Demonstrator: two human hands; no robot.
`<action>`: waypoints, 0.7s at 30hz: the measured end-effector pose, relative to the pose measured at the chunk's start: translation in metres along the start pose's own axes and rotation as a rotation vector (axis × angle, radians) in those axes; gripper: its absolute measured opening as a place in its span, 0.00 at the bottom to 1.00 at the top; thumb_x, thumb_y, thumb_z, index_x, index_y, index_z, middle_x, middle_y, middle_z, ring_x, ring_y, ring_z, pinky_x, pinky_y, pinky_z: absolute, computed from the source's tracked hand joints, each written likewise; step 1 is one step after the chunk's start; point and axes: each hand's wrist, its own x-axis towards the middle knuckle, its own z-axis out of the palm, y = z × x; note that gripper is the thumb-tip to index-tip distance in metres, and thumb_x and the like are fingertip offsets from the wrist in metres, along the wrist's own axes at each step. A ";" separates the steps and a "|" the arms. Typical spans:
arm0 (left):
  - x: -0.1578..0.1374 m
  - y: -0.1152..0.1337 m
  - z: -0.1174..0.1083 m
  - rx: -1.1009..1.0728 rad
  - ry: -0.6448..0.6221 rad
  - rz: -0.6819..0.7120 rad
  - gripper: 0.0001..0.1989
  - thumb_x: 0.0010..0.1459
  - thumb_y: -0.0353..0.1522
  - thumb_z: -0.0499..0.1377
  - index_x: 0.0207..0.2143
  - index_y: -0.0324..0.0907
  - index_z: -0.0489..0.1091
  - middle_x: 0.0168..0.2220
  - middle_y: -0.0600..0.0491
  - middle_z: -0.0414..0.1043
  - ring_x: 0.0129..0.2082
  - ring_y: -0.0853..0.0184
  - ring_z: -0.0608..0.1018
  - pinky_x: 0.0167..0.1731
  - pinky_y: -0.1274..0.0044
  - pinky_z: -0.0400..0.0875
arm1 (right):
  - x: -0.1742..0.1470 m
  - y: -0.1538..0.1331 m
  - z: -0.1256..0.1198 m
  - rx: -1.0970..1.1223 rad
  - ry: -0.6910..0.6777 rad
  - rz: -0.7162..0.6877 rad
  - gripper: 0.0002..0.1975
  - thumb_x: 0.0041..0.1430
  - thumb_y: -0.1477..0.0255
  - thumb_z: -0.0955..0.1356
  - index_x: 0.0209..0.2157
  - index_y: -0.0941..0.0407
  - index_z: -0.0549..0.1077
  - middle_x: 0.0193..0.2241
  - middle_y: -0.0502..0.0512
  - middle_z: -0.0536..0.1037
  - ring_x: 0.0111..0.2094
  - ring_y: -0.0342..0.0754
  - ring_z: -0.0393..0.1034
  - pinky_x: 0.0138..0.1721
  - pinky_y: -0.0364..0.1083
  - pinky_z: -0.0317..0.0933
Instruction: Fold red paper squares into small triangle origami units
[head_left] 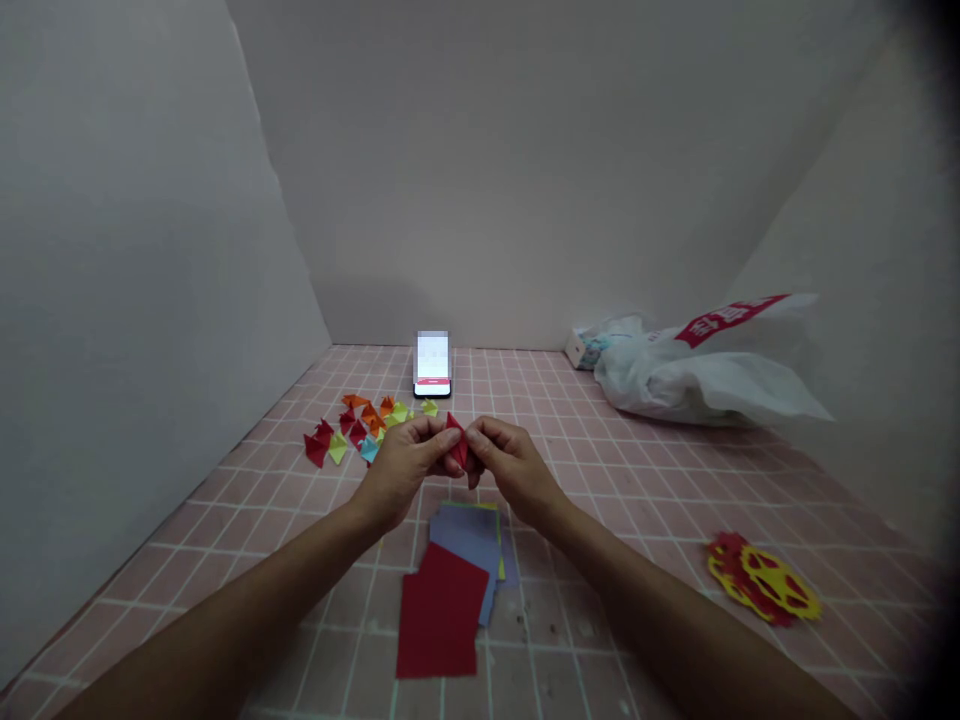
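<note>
Pink tabletop, white grid lines: a small red fold worked between two hands

Nearest on the tabletop [630, 490], below the hands, lie loose red sheets [442, 610], overlapping a bluish stack [465, 530] with a yellow edge showing. Off to the right sit red and yellow cut-outs [780, 580].

Just beyond the sheets, the red folded paper [457, 440] is held up between the left hand [409, 455] and the right hand [510, 455]. The left hand pinches it, thumb lying on its face; the right thumb and fingers grip its right edge. The fingers behind are partly hidden, so how the back layers sit cannot be told.

For a piece this small, a light left pinch should steady the layers while the right fingertips work close to the crease. Lining up points and edges before pressing would keep the fold sharp; pulling hard could tear or skew it. Resting it on the flat surface may give a firmer crease.

Past the left hand, folded paper pieces [319, 445] in several colours lie scattered. Farther back are a white plastic bag [675, 385] and a lit phone [433, 358], before a pale wall [480, 200].
</note>
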 end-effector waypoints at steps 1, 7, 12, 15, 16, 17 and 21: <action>-0.001 0.001 0.001 0.000 -0.001 -0.005 0.11 0.54 0.36 0.65 0.26 0.37 0.71 0.20 0.57 0.70 0.20 0.75 0.72 0.26 0.81 0.70 | 0.001 0.000 0.000 0.033 -0.005 0.019 0.17 0.63 0.61 0.63 0.24 0.56 0.65 0.19 0.47 0.69 0.18 0.41 0.65 0.22 0.42 0.60; 0.000 -0.002 0.002 -0.046 0.026 -0.034 0.14 0.55 0.40 0.64 0.27 0.36 0.71 0.21 0.55 0.73 0.22 0.74 0.74 0.29 0.80 0.73 | 0.001 -0.002 0.000 -0.015 0.071 0.018 0.16 0.61 0.63 0.65 0.22 0.56 0.66 0.17 0.46 0.68 0.17 0.40 0.63 0.20 0.40 0.57; 0.001 -0.005 0.002 -0.047 0.048 -0.038 0.15 0.53 0.41 0.65 0.27 0.36 0.71 0.21 0.55 0.73 0.22 0.74 0.74 0.30 0.79 0.73 | 0.000 -0.001 0.001 -0.087 0.121 0.000 0.15 0.60 0.65 0.65 0.21 0.56 0.66 0.17 0.46 0.67 0.17 0.40 0.63 0.20 0.40 0.55; 0.000 -0.005 0.003 -0.036 0.065 -0.033 0.14 0.52 0.40 0.65 0.27 0.36 0.71 0.21 0.55 0.73 0.21 0.74 0.74 0.29 0.80 0.73 | 0.000 -0.001 0.001 -0.153 0.140 -0.020 0.15 0.60 0.66 0.65 0.22 0.56 0.66 0.16 0.46 0.67 0.17 0.40 0.62 0.21 0.40 0.54; 0.000 -0.006 0.003 -0.032 0.069 -0.030 0.14 0.52 0.39 0.65 0.27 0.37 0.71 0.20 0.55 0.73 0.21 0.74 0.74 0.29 0.80 0.73 | -0.001 -0.001 0.002 -0.179 0.147 -0.028 0.15 0.61 0.66 0.65 0.22 0.56 0.66 0.16 0.46 0.67 0.18 0.40 0.62 0.21 0.40 0.54; 0.000 -0.006 0.003 -0.028 0.073 -0.027 0.14 0.53 0.39 0.65 0.26 0.37 0.71 0.20 0.55 0.72 0.21 0.74 0.74 0.29 0.80 0.73 | -0.001 -0.001 0.002 -0.202 0.152 -0.034 0.15 0.61 0.66 0.64 0.22 0.56 0.67 0.16 0.46 0.67 0.18 0.40 0.61 0.21 0.40 0.54; 0.000 -0.007 0.004 -0.009 0.084 -0.013 0.13 0.53 0.39 0.64 0.26 0.37 0.71 0.20 0.56 0.72 0.21 0.74 0.74 0.29 0.79 0.73 | -0.002 -0.002 0.002 -0.257 0.157 -0.063 0.15 0.61 0.68 0.64 0.21 0.56 0.66 0.16 0.46 0.66 0.19 0.40 0.61 0.22 0.41 0.53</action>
